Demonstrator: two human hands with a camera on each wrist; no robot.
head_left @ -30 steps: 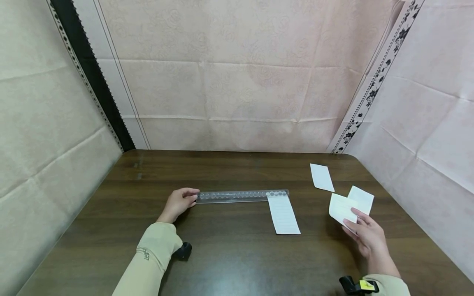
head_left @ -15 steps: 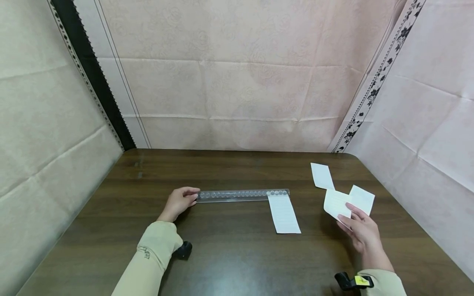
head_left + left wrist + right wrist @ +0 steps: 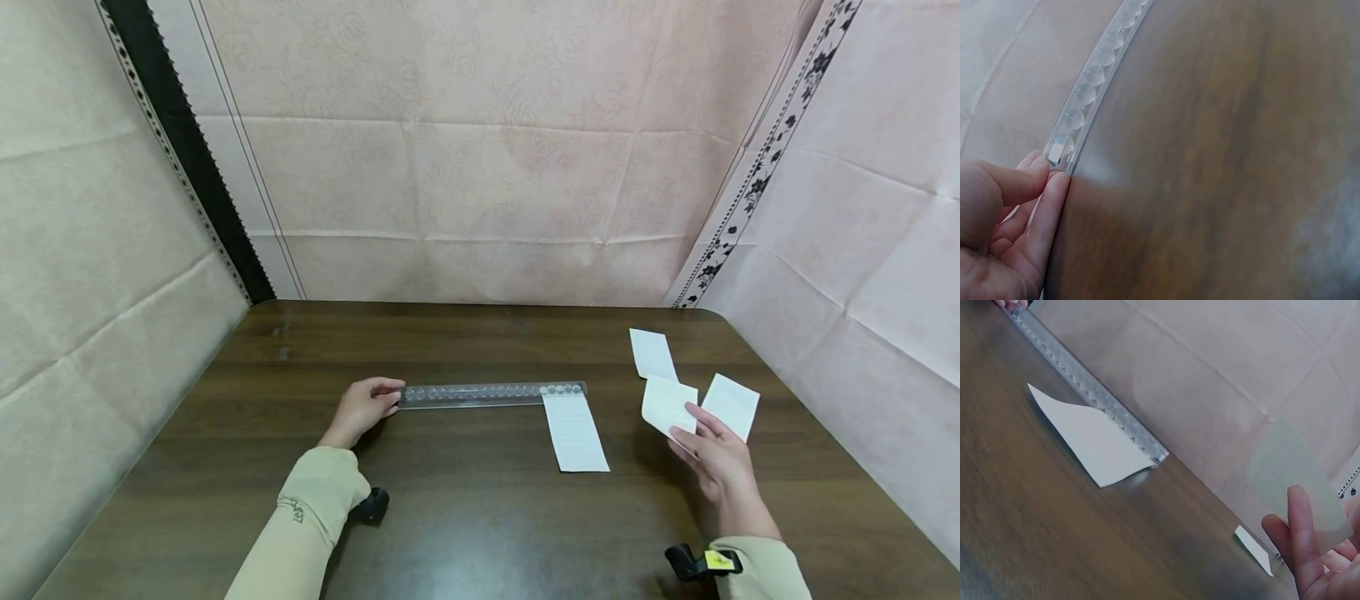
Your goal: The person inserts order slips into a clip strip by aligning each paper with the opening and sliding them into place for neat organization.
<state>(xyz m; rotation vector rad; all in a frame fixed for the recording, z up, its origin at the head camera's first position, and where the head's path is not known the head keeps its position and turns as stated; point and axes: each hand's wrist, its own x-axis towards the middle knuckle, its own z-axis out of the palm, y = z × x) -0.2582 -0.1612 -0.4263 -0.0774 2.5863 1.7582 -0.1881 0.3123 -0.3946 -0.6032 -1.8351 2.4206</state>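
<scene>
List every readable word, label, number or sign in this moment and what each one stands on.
No text reads clearly.
Left sleeve: a small dark mark, too small to read.
Yellow tag at the right wrist: too small to read.
Paper strip under the clear ruler: faint ruled lines only, no legible words.
Slip pinched by the right hand: appears blank.

Left grip [image 3: 363,407] pinching, low; right grip [image 3: 712,454] pinching, raised.

Beige long sleeves [image 3: 315,508] (black wrist-mounted cameras [image 3: 371,506]) above bare hands.
</scene>
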